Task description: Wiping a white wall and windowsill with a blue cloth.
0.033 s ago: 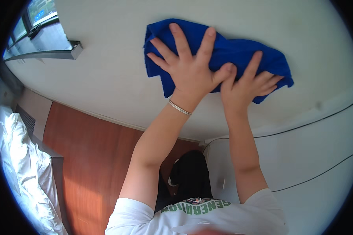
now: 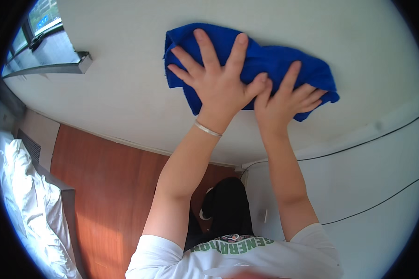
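A blue cloth (image 2: 265, 58) lies against the off-white wall (image 2: 125, 93), wider than it is high, with uneven, partly folded edges. Pressed flat on its left part is my left hand (image 2: 219, 86), fingers spread wide, a thin silver bangle around the wrist. My right hand (image 2: 279, 107) rests on the lower right part of the cloth. Its index finger points up and away, while the other fingers angle to the right near the cloth's edge. The two thumbs almost meet, or touch, near the middle. Both arms are stretched out.
At the upper left is a window with a grey sill (image 2: 74, 65). Dark cables (image 2: 377, 143) run along the white surface at right. Reddish-brown wooden flooring (image 2: 109, 181) lies below the wall. White bedding (image 2: 37, 204) is bunched at the lower left.
Both hands and the blue cloth under them sit slightly farther left in the picture. The window and cables have shifted a little too, so the view itself has moved somewhat.
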### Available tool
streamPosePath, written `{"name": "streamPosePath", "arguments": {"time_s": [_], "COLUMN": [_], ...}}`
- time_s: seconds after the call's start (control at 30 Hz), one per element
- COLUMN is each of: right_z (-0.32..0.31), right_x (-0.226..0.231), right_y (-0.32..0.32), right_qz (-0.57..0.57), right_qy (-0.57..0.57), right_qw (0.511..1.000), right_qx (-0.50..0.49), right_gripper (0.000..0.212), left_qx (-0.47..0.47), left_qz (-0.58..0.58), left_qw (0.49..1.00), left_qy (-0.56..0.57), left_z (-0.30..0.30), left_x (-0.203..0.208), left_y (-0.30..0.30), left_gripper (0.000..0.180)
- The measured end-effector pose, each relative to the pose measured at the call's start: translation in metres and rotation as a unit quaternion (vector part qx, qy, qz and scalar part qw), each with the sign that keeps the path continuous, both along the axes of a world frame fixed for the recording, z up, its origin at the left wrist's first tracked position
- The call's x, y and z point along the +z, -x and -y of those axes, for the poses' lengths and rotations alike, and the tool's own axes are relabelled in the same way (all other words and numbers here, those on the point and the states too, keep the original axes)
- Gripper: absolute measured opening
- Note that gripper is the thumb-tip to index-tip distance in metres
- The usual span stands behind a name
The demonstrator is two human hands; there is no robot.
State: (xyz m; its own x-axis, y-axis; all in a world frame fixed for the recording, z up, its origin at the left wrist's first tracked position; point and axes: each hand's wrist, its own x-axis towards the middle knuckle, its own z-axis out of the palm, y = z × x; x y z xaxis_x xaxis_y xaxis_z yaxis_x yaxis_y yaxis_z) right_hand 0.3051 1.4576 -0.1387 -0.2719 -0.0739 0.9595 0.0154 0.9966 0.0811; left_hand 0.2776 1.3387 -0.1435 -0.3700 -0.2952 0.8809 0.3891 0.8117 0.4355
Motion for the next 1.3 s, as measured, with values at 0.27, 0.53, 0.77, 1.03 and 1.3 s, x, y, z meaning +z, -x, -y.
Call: {"name": "streamPosePath", "arguments": {"time_s": [0.27, 0.53, 0.77, 1.03, 1.3], "right_z": [-0.050, -0.113, -0.193, -0.212, -0.202], "right_x": [-0.221, -0.167, -0.010, -0.181, -0.310], "right_y": [-0.045, -0.053, -0.039, -0.072, -0.113], "right_qz": [0.240, 0.166, -0.083, 0.046, 0.238], "right_qy": [-0.102, -0.007, 0.087, 0.177, 0.186], "right_qw": [0.965, 0.986, 0.992, 0.981, 0.953], "right_qx": [0.013, 0.002, -0.031, -0.056, -0.007], "right_gripper": [0.029, 0.045, 0.064, 0.056, 0.059], "left_qx": [-0.073, -0.133, -0.127, -0.099, -0.209], "left_qz": [0.155, 0.096, -0.084, -0.084, 0.118], "left_qw": [0.978, 0.981, 0.981, 0.939, 0.884], "left_qy": [0.121, 0.105, 0.123, 0.317, 0.402], "left_z": [-0.012, -0.074, -0.178, -0.205, -0.156], "left_x": [-0.253, -0.168, -0.015, -0.172, -0.310], "left_y": [-0.037, -0.041, -0.040, -0.055, -0.075], "left_gripper": [0.051, 0.097, 0.083, 0.051, 0.047]}}
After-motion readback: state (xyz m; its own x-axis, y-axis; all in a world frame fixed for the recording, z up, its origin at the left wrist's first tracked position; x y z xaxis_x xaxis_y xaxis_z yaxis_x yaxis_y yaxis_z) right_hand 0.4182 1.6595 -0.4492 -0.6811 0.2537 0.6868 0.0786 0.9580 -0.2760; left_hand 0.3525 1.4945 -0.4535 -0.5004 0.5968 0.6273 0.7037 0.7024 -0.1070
